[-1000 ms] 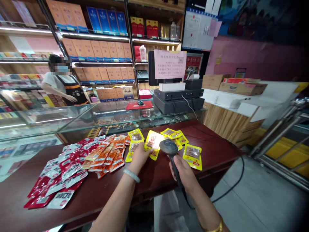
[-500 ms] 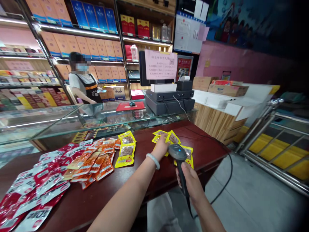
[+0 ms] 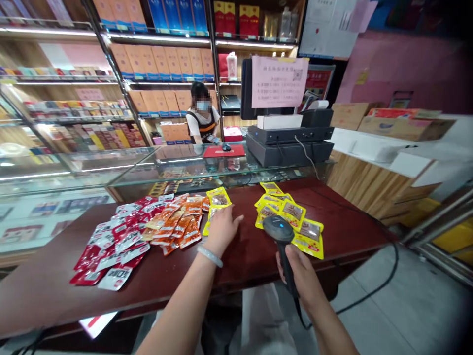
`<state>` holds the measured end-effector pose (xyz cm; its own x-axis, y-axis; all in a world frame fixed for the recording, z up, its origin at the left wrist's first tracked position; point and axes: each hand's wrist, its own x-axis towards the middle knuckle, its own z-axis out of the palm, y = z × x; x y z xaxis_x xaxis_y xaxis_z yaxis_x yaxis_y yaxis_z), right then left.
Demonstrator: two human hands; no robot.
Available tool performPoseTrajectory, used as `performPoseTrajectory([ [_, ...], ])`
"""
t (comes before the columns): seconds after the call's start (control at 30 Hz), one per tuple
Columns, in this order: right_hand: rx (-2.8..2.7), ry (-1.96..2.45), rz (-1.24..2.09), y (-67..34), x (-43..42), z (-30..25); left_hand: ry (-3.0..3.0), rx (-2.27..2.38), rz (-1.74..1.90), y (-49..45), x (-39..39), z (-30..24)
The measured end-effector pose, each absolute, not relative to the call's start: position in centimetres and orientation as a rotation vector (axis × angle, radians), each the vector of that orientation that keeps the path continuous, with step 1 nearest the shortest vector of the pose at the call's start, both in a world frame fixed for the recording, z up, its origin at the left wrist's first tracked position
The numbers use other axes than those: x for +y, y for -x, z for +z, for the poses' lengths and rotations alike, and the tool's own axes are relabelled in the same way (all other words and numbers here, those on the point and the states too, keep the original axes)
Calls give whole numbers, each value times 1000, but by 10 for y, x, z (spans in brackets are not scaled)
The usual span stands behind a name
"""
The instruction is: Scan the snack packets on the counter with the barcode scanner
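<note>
My right hand [image 3: 301, 271] is wrapped round the handle of a black barcode scanner [image 3: 279, 229], its head above the right-hand group of yellow snack packets [image 3: 293, 212]. My left hand [image 3: 222, 230], with a pale bangle at the wrist, reaches over two yellow snack packets [image 3: 219, 197] on the left. Its thumb stands out to the side and the hand covers part of the lower packet; whether the fingertips touch it is hidden. Just left of that hand lie orange snack packets [image 3: 177, 226], then a pile of red and white packets [image 3: 120, 236].
Packets rest on a dark red table [image 3: 236, 261] against a glass display counter [image 3: 177, 170]. A till and monitor [image 3: 290, 145] stand behind. The scanner's cable [image 3: 384, 276] loops down at right. A masked person [image 3: 203, 118] stands behind the counter, and shelves of boxes line the wall.
My left hand has moved left from the right-hand yellow packets to the left-hand pair, leaving packets behind. The scanner remains in my right hand. The view has turned left.
</note>
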<state>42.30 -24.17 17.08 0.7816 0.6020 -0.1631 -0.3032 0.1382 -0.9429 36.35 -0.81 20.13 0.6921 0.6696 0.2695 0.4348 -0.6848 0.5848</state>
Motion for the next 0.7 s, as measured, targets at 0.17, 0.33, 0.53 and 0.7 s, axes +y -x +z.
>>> performPoseTrajectory([
  [0.17,-369,1254,784,-408,-218,170,-2736,1041,240,-322,7,183],
  [0.33,-425,1266,818,-400,-211,169,-2767,829,232,-315,4,189],
  [0.53,-408,1285,812,-401,-215,175,-2818,1273,187,-316,8,200],
  [0.7,-418,1282,802,-402,-216,180,-2662,1117,24,-324,15,191],
])
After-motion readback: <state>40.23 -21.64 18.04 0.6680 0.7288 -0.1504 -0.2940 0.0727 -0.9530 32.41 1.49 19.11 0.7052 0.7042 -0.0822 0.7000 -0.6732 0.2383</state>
